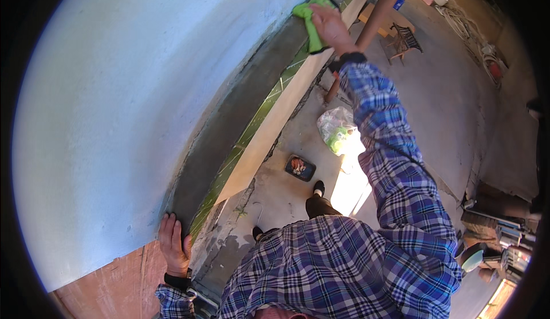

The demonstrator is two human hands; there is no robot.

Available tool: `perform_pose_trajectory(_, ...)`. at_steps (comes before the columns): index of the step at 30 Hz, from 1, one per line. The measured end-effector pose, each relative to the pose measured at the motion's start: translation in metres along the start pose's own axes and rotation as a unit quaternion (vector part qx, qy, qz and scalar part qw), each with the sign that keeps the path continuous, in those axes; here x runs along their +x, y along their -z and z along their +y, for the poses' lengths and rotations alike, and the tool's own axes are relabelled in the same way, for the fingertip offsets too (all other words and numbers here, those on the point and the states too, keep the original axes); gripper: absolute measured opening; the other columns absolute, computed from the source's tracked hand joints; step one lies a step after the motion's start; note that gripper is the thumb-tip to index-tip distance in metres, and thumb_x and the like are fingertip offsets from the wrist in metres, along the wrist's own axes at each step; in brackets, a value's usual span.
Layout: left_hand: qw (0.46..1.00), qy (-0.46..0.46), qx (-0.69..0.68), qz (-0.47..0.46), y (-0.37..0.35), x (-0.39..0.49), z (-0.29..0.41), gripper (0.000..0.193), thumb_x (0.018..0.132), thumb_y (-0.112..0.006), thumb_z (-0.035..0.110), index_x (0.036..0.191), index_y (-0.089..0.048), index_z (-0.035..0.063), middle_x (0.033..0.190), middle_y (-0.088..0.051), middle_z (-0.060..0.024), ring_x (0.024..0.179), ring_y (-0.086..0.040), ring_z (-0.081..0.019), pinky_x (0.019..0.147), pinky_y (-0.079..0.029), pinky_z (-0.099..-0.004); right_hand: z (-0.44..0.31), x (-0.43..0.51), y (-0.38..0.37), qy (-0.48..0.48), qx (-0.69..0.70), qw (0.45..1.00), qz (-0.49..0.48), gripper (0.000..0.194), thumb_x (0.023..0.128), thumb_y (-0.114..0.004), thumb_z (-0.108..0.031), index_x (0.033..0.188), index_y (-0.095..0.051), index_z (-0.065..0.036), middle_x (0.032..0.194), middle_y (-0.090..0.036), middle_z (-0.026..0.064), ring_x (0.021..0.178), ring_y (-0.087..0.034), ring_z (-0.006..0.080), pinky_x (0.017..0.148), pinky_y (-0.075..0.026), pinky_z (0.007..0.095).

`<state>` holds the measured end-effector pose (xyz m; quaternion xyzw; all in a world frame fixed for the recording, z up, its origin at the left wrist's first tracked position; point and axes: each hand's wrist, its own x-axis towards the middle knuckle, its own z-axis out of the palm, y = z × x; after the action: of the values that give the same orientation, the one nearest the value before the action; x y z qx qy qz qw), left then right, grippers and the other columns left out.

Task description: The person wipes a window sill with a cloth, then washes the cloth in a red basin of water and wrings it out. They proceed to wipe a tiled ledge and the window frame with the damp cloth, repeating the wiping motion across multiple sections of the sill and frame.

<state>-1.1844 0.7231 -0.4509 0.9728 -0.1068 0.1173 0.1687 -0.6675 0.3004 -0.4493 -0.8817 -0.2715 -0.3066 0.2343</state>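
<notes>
At the far end of a grey ledge (245,100), my right hand (331,24) presses a bright green cloth (316,40) with dark edging against the surface. The cloth hangs partly over the ledge's green patterned front edge (258,119). My left hand (174,244) rests on the near end of the ledge, fingers on top and thumb towards the front edge, holding nothing. A pale blue wall (129,104) rises along the back of the ledge. Below the green edge runs a beige face (262,143).
On the concrete floor below stand a dark tray (307,174) with reddish scraps and a clear plastic bag (333,123) with green contents. A brown post (378,14) stands by the far end. Beyond it are a folding stool (404,42) and coiled hose (455,20).
</notes>
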Motion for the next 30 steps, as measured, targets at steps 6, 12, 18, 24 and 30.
perform_pose_trajectory(6, 0.998, 0.005, 0.054, -0.039, -0.001, -0.004, 0.0, 0.037, 0.096, -0.05, 0.027, 0.128, -0.049, 0.0087, 0.135, -0.044, -0.0188, 0.124, -0.043, -0.0409, 0.1, -0.038, -0.0499, 0.118, 0.053, -0.02, -0.068, -0.084, 0.994, 0.001, 0.033, 0.089, -0.047, -0.022, 0.11, -0.062, -0.002, 0.11, -0.061, 0.0221, 0.11, -0.055, 0.0352, 0.099, -0.039, 0.045)
perform_pose_trajectory(12, 0.998, 0.001, 0.047, -0.03, -0.001, -0.004, 0.001, 0.036, 0.095, -0.051, 0.026, 0.126, -0.05, 0.0067, 0.133, -0.046, -0.0187, 0.124, -0.044, -0.041, 0.1, -0.038, -0.0498, 0.022, 0.005, -0.013, -0.002, 0.021, 0.999, 0.043, 0.027, 0.087, -0.051, -0.025, 0.106, -0.068, -0.015, 0.111, -0.066, 0.0067, 0.108, -0.055, 0.0329, 0.1, -0.035, 0.0502)
perform_pose_trajectory(18, 0.999, -0.004, 0.036, 0.004, -0.002, -0.003, 0.001, 0.034, 0.088, -0.06, 0.016, 0.12, -0.055, 0.0036, 0.13, -0.05, -0.0189, 0.122, -0.046, -0.0387, 0.099, -0.04, -0.0463, -0.231, -0.104, -0.009, 0.074, 0.142, 0.986, 0.035, 0.021, 0.078, -0.058, -0.012, 0.097, -0.067, -0.01, 0.105, -0.064, 0.0064, 0.104, -0.055, 0.032, 0.099, -0.038, 0.0477)
perform_pose_trajectory(24, 0.999, -0.016, 0.047, 0.014, 0.0, 0.003, 0.008, 0.036, 0.089, -0.059, 0.013, 0.122, -0.053, 0.0019, 0.13, -0.049, -0.0192, 0.121, -0.046, -0.0391, 0.099, -0.04, -0.0469, -0.366, -0.156, 0.005, 0.204, 0.268, 0.94, -0.058, 0.03, 0.073, -0.064, -0.02, 0.101, -0.062, -0.009, 0.108, -0.06, 0.006, 0.107, -0.053, 0.0256, 0.103, -0.036, 0.0436)
perform_pose_trajectory(30, 0.997, 0.014, 0.075, -0.001, -0.002, 0.004, 0.017, 0.034, 0.093, -0.052, 0.013, 0.125, -0.051, 0.0002, 0.13, -0.047, -0.0214, 0.122, -0.044, -0.0403, 0.1, -0.038, -0.0479, -0.27, -0.125, 0.0, 0.158, 0.128, 0.979, 0.016, 0.027, 0.074, -0.063, -0.022, 0.1, -0.065, -0.016, 0.11, -0.06, 0.0027, 0.111, -0.052, 0.0255, 0.106, -0.033, 0.0493)
